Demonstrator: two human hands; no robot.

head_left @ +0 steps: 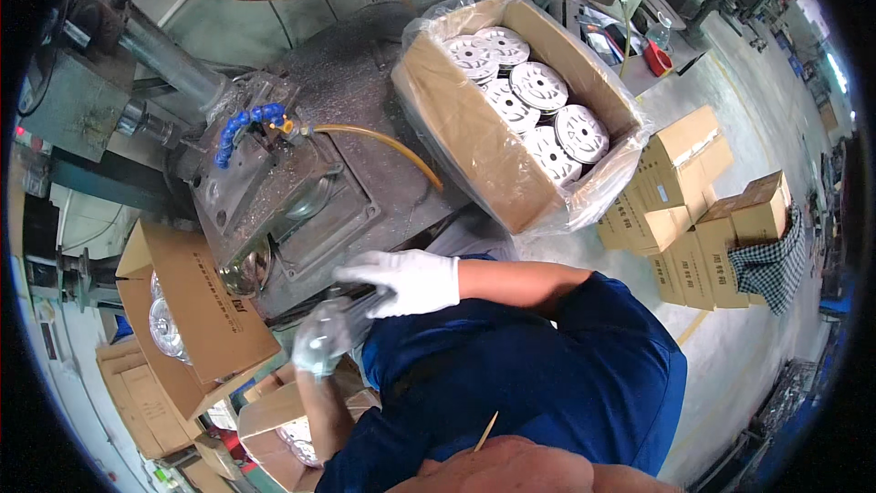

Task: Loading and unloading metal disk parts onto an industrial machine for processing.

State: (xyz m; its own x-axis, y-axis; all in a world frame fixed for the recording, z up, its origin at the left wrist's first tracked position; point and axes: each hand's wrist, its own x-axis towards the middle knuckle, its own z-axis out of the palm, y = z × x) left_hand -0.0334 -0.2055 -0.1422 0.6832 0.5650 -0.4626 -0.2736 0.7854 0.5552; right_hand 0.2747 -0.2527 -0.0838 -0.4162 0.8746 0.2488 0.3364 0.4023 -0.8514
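Note:
In front of my body, at the near edge of the machine table [406, 210], both gloved hands are close together. My right hand [406, 281], in a white glove, has its fingers bent around a smeared grey, shiny thing [359, 303] whose kind I cannot make out. My left hand [324, 340], gloved too, is at the lower left side of that thing; motion blurs its fingers. A shiny round metal part [246, 267] sits at the table's left front corner. Behind it is a metal fixture [310, 199] with a blue jointed hose [248, 119] above.
A plastic-lined carton [470, 123] of stacked silver slotted discs [538, 87] stands at the table's right. Another open carton [205, 310] with discs is at the left, and a further carton [265, 420] below. An orange hose [392, 148] crosses the table. Cartons [680, 246] stand on the right floor.

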